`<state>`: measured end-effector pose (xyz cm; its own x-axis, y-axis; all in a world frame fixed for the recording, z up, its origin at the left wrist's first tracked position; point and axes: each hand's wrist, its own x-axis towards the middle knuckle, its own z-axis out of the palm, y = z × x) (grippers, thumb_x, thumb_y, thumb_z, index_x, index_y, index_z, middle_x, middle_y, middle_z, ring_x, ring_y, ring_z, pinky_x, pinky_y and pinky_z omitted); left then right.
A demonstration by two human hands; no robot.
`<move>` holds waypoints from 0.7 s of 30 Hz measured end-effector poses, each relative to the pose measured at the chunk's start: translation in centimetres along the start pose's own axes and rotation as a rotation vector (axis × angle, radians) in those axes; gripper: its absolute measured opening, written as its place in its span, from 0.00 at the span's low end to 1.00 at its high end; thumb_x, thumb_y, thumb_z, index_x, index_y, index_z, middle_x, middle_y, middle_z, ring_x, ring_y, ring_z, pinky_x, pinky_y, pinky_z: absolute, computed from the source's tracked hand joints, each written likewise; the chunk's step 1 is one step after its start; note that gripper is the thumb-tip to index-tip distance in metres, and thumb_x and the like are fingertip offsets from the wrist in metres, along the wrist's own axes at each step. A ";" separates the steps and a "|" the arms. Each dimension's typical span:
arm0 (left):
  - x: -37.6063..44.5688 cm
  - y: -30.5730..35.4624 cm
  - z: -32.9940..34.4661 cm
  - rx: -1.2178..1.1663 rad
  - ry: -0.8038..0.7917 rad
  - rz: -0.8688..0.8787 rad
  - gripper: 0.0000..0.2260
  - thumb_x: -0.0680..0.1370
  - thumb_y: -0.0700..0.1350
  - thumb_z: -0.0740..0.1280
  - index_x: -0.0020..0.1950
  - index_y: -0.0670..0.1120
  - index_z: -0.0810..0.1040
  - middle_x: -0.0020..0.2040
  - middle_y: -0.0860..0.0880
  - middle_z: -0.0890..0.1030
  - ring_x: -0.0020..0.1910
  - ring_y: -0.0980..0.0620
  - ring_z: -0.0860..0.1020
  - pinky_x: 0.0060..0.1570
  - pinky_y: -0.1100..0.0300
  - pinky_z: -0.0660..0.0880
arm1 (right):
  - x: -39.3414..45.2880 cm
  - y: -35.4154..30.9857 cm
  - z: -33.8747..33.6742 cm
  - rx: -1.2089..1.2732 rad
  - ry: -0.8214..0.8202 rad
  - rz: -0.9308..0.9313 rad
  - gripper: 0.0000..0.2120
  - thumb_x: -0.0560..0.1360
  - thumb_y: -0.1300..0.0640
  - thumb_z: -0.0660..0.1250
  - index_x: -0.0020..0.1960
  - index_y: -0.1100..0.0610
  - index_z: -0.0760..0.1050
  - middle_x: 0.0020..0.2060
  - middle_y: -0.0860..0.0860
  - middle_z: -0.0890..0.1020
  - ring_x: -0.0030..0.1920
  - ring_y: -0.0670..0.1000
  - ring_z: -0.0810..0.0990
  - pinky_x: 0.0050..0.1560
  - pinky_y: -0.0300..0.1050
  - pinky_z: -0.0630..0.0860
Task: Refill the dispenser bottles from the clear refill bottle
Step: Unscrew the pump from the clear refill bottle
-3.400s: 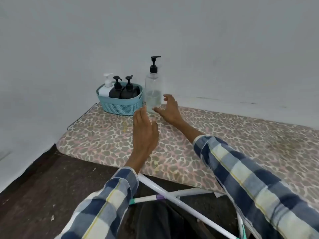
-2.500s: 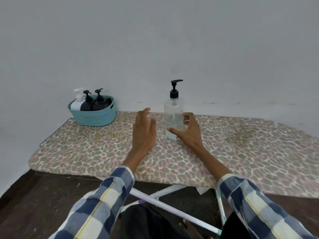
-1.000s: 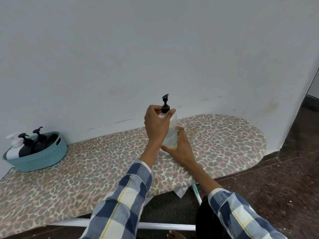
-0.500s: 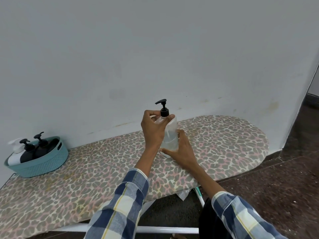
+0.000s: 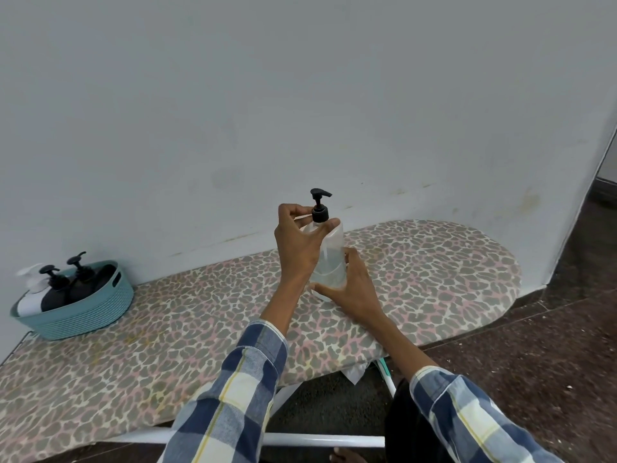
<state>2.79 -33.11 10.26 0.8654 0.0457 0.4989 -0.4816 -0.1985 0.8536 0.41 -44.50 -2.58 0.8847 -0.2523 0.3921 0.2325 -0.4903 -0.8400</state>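
Clear plastic, thin and smooth, makes the body of the refill bottle (image 5: 329, 262), which stands upright on the leopard-print ironing board (image 5: 434, 272) a little right of the middle of the view. It carries a black pump head (image 5: 319, 208) screwed on its neck, and it looks about half full with a colourless liquid.

Both hands are closed on this bottle. The left hand (image 5: 298, 243) comes from 7 o'clock and wraps the shoulder, with the thumb and first fingers pinching the black collar of the pump. The right hand (image 5: 350, 289) comes from 5 o'clock and grips the lower part of the body, pressing it down on the board.

I judge that the step in hand is to unscrew the pump, so that the liquid can be poured. The wall of such a bottle is probably soft, and a hard squeeze may push liquid up when the cap is off; better to hold it low and firm but not tight. The plastic may be slippery if some liquid runs on it. Half full, it should be light enough for one hand.

At 9 o'clock, well apart, the teal basket (image 5: 96, 312) holds the dispenser bottles: two black ones (image 5: 80, 289) and a white one (image 5: 30, 295), all with pumps still on.
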 end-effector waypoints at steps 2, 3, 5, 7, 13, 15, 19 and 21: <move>0.2 0.0 -0.1 0.017 -0.058 0.002 0.23 0.71 0.48 0.84 0.61 0.50 0.79 0.55 0.60 0.83 0.54 0.65 0.83 0.52 0.74 0.76 | 0.0 0.0 0.0 0.006 0.007 -0.002 0.42 0.62 0.32 0.80 0.67 0.43 0.63 0.61 0.45 0.75 0.61 0.49 0.76 0.58 0.53 0.80; 0.4 0.0 -0.2 0.040 -0.082 0.006 0.22 0.71 0.48 0.84 0.62 0.49 0.81 0.53 0.62 0.84 0.53 0.69 0.82 0.52 0.75 0.75 | 0.0 0.0 0.0 0.007 0.008 -0.001 0.42 0.62 0.32 0.80 0.67 0.43 0.63 0.61 0.45 0.75 0.60 0.49 0.76 0.58 0.53 0.80; 0.6 -0.1 -0.3 0.061 -0.093 0.004 0.21 0.71 0.49 0.84 0.61 0.48 0.84 0.51 0.64 0.84 0.51 0.71 0.81 0.51 0.77 0.74 | 0.0 -0.1 0.0 0.005 0.007 0.003 0.42 0.62 0.31 0.80 0.67 0.43 0.63 0.61 0.45 0.75 0.61 0.49 0.76 0.58 0.52 0.80; 0.5 -0.2 -0.2 0.038 -0.047 -0.002 0.23 0.70 0.49 0.85 0.59 0.47 0.80 0.52 0.62 0.82 0.52 0.67 0.82 0.52 0.73 0.77 | 0.0 -0.1 0.0 0.004 0.003 0.007 0.43 0.62 0.30 0.79 0.68 0.43 0.63 0.61 0.45 0.75 0.61 0.49 0.76 0.57 0.51 0.80; 0.5 0.1 -0.3 0.066 -0.106 -0.005 0.25 0.71 0.51 0.84 0.61 0.49 0.76 0.56 0.61 0.81 0.57 0.60 0.83 0.52 0.72 0.76 | 0.0 -0.2 -0.2 0.025 0.000 0.015 0.43 0.61 0.30 0.79 0.67 0.43 0.63 0.61 0.44 0.75 0.60 0.48 0.76 0.56 0.47 0.78; 0.4 0.1 -0.4 0.103 -0.151 0.014 0.21 0.75 0.52 0.81 0.64 0.52 0.78 0.57 0.62 0.82 0.58 0.67 0.80 0.56 0.74 0.74 | 0.0 -0.2 -0.2 0.030 0.000 0.015 0.42 0.61 0.30 0.79 0.67 0.43 0.64 0.61 0.44 0.76 0.60 0.48 0.76 0.56 0.48 0.79; 0.4 0.3 -0.4 0.105 -0.132 0.015 0.10 0.82 0.49 0.73 0.61 0.48 0.84 0.56 0.56 0.86 0.59 0.60 0.81 0.62 0.64 0.77 | 0.0 -0.3 -0.1 0.027 -0.005 0.018 0.43 0.62 0.30 0.80 0.68 0.42 0.63 0.62 0.43 0.75 0.62 0.49 0.76 0.58 0.49 0.79; 0.8 0.8 -0.3 0.103 -0.105 0.019 0.10 0.82 0.49 0.72 0.60 0.46 0.85 0.54 0.53 0.86 0.57 0.56 0.83 0.60 0.63 0.78 | 0.0 -0.3 -0.1 0.024 -0.002 0.020 0.43 0.61 0.30 0.80 0.68 0.42 0.63 0.61 0.42 0.74 0.62 0.48 0.75 0.58 0.48 0.79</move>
<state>3.07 -32.95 11.36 0.8686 -0.0606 0.4918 -0.4860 -0.2980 0.8216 0.28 -44.46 -2.29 0.8898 -0.2604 0.3747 0.2246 -0.4649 -0.8564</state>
